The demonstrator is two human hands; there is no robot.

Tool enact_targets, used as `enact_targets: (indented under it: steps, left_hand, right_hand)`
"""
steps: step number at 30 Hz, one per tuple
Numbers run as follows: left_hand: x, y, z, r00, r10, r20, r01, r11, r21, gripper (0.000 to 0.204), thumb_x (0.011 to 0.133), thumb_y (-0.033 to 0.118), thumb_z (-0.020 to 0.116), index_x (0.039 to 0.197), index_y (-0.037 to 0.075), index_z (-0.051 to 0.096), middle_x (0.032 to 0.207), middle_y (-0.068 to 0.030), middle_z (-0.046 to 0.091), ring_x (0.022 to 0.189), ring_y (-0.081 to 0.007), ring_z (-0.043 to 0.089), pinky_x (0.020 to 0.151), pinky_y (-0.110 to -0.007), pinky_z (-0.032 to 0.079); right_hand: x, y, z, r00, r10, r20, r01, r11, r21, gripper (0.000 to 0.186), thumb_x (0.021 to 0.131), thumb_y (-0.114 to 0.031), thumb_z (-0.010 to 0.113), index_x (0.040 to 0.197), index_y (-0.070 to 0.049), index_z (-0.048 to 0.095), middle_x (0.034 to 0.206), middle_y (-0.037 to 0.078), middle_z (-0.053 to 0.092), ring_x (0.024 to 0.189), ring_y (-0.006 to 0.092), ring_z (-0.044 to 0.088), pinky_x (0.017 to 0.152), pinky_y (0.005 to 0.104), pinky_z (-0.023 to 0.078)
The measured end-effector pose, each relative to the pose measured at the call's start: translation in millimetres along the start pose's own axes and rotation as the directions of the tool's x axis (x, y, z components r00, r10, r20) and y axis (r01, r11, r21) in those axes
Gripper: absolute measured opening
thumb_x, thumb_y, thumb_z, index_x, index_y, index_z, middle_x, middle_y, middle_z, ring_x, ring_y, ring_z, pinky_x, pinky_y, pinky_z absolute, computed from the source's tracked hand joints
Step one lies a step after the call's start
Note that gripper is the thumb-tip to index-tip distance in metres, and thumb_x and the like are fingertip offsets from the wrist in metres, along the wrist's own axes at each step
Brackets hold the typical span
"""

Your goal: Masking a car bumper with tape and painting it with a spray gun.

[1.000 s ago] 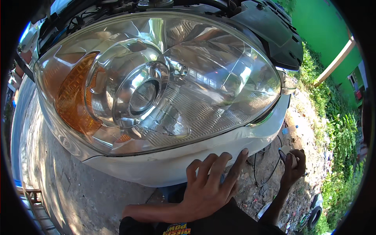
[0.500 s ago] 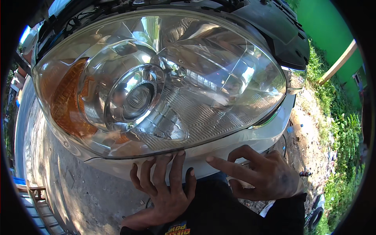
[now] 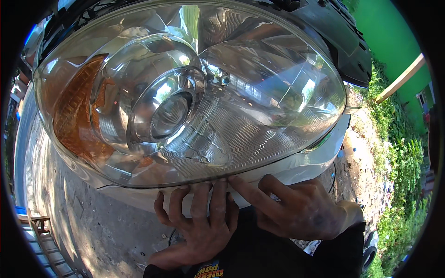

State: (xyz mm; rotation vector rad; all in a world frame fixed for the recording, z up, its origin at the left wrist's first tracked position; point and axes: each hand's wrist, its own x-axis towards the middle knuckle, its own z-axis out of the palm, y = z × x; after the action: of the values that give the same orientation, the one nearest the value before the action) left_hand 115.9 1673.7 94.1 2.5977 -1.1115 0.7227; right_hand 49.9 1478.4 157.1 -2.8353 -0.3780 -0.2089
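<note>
A large clear headlight with an amber section at its left fills much of the view. Below it runs the pale bumper. My left hand has its bent fingers apart, their tips against the narrow seam under the lens. Beside it, my right hand reaches in with the index fingertip at that seam, touching or very near the left fingers. Its other fingers are bent but apart, with no held item visible; their undersides are partly hidden.
Black car parts frame the top. Dusty ground lies below, with a cable and a tire. A wooden bench stands lower left. Weeds, a leaning plank and a green wall are at right.
My left hand has shifted left up to the seam. My right hand has swung left from beside the bumper to join it; the small object it held earlier is no longer visible.
</note>
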Motion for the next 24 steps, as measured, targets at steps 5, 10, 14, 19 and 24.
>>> enact_targets:
  steps: [5,10,14,19,24]
  left_hand:
    - [-4,-1,4,0.995,-0.079,-0.062,0.077,0.997,-0.031,0.05,0.079,0.022,0.076,0.129,0.022,0.068,0.134,0.0,0.05,0.123,-0.0329,0.046,0.107,-0.067,0.033]
    - [2,-11,-12,0.999,-0.004,0.046,0.005,1.0,-0.022,0.047,0.083,0.02,0.074,0.13,0.016,0.065,0.137,-0.0045,0.046,0.126,-0.0354,0.038,0.105,-0.064,0.032]
    - [4,-19,-20,0.992,0.078,0.103,-0.079,0.997,0.007,0.043,0.089,0.018,0.071,0.129,0.008,0.062,0.14,-0.0117,0.045,0.128,-0.0377,0.033,0.104,-0.061,0.031]
    - [-5,-33,-29,0.99,0.049,0.132,-0.059,0.996,0.071,0.043,0.092,0.018,0.067,0.132,0.005,0.058,0.139,-0.0134,0.047,0.127,-0.0384,0.033,0.105,-0.063,0.028]
    - [-9,-42,-34,0.99,0.013,0.14,-0.03,0.992,0.12,0.043,0.096,0.018,0.063,0.134,0.001,0.054,0.141,-0.0149,0.046,0.128,-0.0395,0.032,0.107,-0.063,0.025]
  right_hand:
    - [0,-5,-4,0.999,0.014,0.045,-0.011,0.997,-0.083,0.061,0.086,-0.019,0.069,0.146,-0.013,0.056,0.094,0.0,0.062,0.053,0.0117,0.064,0.047,0.0274,0.055]
    - [-5,-7,-8,0.994,0.079,0.075,-0.073,0.995,-0.071,0.066,0.085,-0.018,0.069,0.149,-0.013,0.053,0.092,0.0,0.064,0.053,0.0122,0.065,0.047,0.028,0.055]
    - [-12,-4,-9,0.985,0.129,0.113,-0.126,0.991,-0.04,0.076,0.081,-0.016,0.071,0.153,-0.012,0.048,0.091,0.001,0.065,0.054,0.0149,0.066,0.049,0.0308,0.057]
    - [-17,-1,-10,0.983,0.16,0.089,-0.16,0.987,-0.013,0.08,0.078,-0.014,0.073,0.154,-0.01,0.046,0.089,0.0,0.065,0.057,0.0173,0.068,0.051,0.0329,0.059]
    - [-20,1,-19,0.971,0.209,0.117,-0.209,0.978,-0.018,0.08,0.078,-0.013,0.073,0.154,-0.011,0.047,0.087,0.0,0.064,0.062,0.0172,0.068,0.052,0.0345,0.059]
